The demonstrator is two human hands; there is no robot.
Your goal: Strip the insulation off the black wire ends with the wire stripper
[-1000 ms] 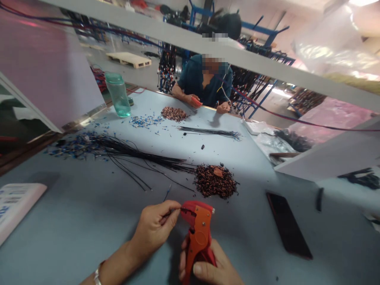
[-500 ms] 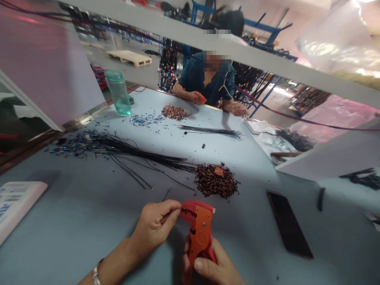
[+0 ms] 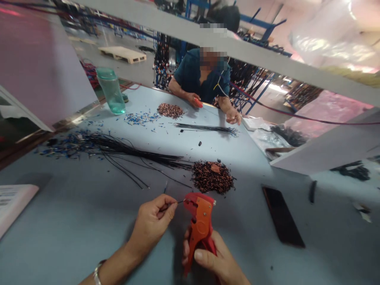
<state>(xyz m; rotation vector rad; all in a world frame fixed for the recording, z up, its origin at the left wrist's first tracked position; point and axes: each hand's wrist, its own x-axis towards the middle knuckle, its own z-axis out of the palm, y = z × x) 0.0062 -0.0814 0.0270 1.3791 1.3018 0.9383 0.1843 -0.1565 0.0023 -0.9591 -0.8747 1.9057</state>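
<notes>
My left hand (image 3: 156,219) pinches a thin black wire (image 3: 179,202) between thumb and forefinger. The short end of that wire points right, to the jaws of a red and orange wire stripper (image 3: 201,221). My right hand (image 3: 212,253) is wrapped around the stripper's handles, holding it upright. Just beyond the tool lies a pile of short black and copper-coloured offcuts (image 3: 212,178). A bundle of long black wires (image 3: 142,154) runs left from the pile, toward many small blue-tipped ends (image 3: 68,146).
A dark phone (image 3: 283,215) lies at right, a white box-like object (image 3: 18,204) at left. Farther back stand a green bottle (image 3: 111,93), a copper-coloured pile (image 3: 170,110) and a smaller wire bundle (image 3: 206,128). Across the table a person (image 3: 202,77) holds a red tool (image 3: 197,103).
A small gap with bare wire now shows between my left fingers and the stripper's jaws, where they touched before. The view has shifted slightly. The other person's free hand has moved a little.
</notes>
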